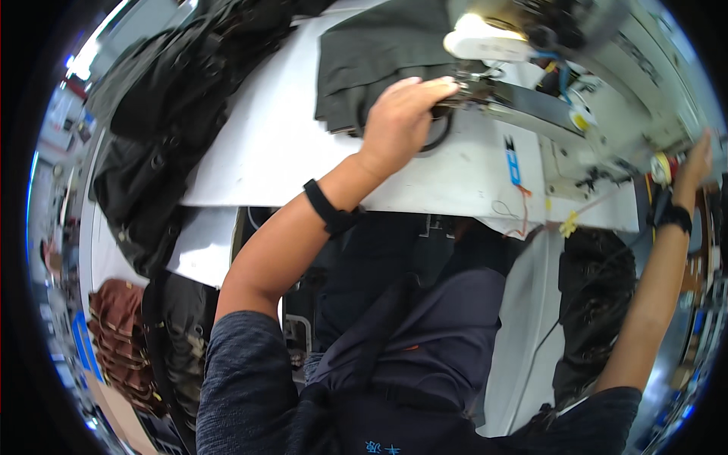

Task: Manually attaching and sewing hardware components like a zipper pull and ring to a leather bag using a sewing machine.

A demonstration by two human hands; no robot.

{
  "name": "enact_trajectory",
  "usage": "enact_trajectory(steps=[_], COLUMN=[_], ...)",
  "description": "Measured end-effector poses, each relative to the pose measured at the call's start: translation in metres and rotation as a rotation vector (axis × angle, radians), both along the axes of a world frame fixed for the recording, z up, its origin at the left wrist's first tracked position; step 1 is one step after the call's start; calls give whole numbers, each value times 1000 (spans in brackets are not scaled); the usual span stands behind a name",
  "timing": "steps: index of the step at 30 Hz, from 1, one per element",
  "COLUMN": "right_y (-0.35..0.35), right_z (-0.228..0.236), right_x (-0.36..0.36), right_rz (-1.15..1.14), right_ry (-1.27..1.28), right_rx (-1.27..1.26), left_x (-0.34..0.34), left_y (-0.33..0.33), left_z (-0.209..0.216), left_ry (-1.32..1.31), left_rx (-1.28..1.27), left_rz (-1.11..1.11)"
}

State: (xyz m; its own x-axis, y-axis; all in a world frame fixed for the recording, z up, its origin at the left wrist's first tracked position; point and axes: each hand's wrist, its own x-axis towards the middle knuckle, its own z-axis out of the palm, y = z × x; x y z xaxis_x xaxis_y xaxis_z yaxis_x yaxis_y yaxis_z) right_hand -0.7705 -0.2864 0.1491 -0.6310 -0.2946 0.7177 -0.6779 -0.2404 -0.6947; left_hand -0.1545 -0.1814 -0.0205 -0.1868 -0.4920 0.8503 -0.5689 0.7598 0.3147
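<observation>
My left hand (398,117) is on a dark grey-green fabric piece (364,61), right beside the metal presser foot (472,89) of a sewing machine (607,98). Its thumb side reaches toward the foot; the other fingers look bent over the fabric, their tips hidden. From beneath the hand a black strap (440,140) curves out in a loop. At the far right, my right hand (695,168) is raised at the machine's end, fingers stretched out, next to a small red and yellow round part (663,168). Nothing shows in its grip.
Blue thread snips (513,163) with an orange cord lie on the white table (258,163). A lit lamp (485,38) hangs over the foot. Dark bags (159,114) heap along the left. Brown pieces (117,334) hang lower left, black ones (595,311) lower right.
</observation>
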Motion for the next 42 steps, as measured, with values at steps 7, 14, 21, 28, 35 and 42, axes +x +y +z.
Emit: enact_trajectory(steps=[7,14,21,28,35,42], right_y=[54,153,82,87,73,102], right_z=[-15,-115,-137,-122,-153,-153], right_x=[54,329,432,440,451,442], right_rz=[103,762,664,914,463,400], right_ry=[71,290,224,-151,242,324], right_rx=[-274,-141,13,222,14,-35], left_x=[12,1,3,11,10,4], left_y=[0,-9,-8,-8,-11,-6], left_z=[-5,4,5,5,10,2], left_ry=[-67,-36,-100,-90,-95,-291], left_rx=[23,30,108,168,179,-18], left_rz=[9,-56,-38,-88,-108,58])
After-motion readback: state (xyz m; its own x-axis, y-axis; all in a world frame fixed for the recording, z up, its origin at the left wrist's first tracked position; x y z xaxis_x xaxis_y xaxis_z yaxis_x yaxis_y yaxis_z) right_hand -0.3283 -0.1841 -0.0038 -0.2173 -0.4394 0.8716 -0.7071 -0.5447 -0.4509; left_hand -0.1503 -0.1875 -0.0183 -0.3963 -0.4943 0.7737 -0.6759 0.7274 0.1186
